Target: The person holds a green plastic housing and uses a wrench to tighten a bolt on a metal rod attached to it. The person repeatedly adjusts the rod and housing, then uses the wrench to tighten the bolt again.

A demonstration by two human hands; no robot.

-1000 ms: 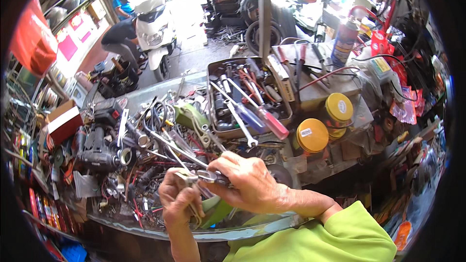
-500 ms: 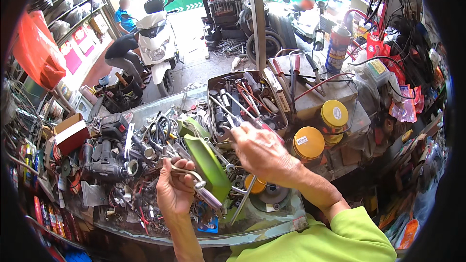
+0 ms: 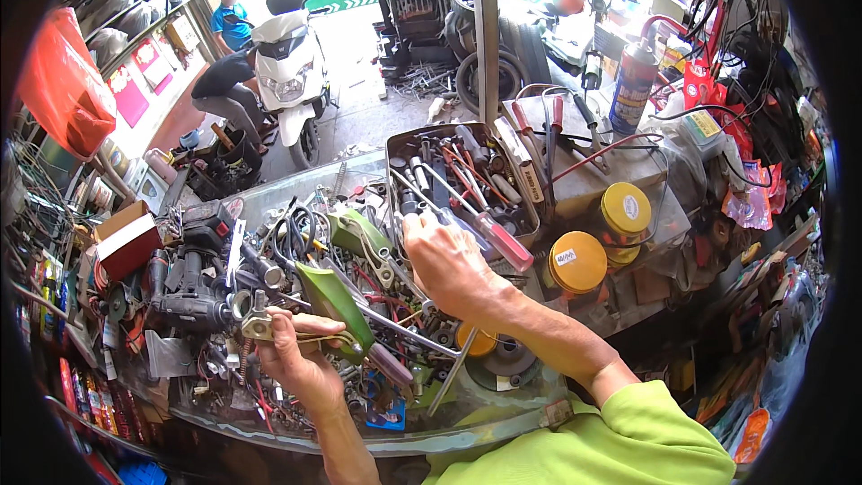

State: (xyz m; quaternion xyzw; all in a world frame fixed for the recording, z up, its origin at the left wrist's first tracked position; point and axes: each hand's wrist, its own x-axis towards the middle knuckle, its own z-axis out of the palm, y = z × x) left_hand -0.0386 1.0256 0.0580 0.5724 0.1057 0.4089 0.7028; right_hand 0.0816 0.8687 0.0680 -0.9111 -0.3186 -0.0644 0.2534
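Note:
My left hand (image 3: 305, 368) is closed around a brass-coloured metal lever with a bracket (image 3: 259, 327) at one end. It hovers over the cluttered workbench, and a long green plastic piece (image 3: 330, 304) lies just beyond the fingers. Close by rests a tool with a dull purple handle (image 3: 391, 365). My right hand (image 3: 449, 260) reaches to the near edge of a metal tool tin (image 3: 391, 171), its fingers curled down and their tips hidden. A screwdriver with a red and clear handle (image 3: 505, 241) sticks out of the tin beside that hand.
Yellow-lidded jars (image 3: 577, 262) and a spray can (image 3: 634, 88) stand to the right. A power drill (image 3: 190, 301) and an open cardboard box (image 3: 126, 238) are at left. Past the bench, a person in dark clothes (image 3: 229, 81) bends beside a white scooter (image 3: 289, 72).
My left hand has moved left with the lever, turning its bracket into view. My right hand has shifted slightly left and down at the tin. The green piece has moved left.

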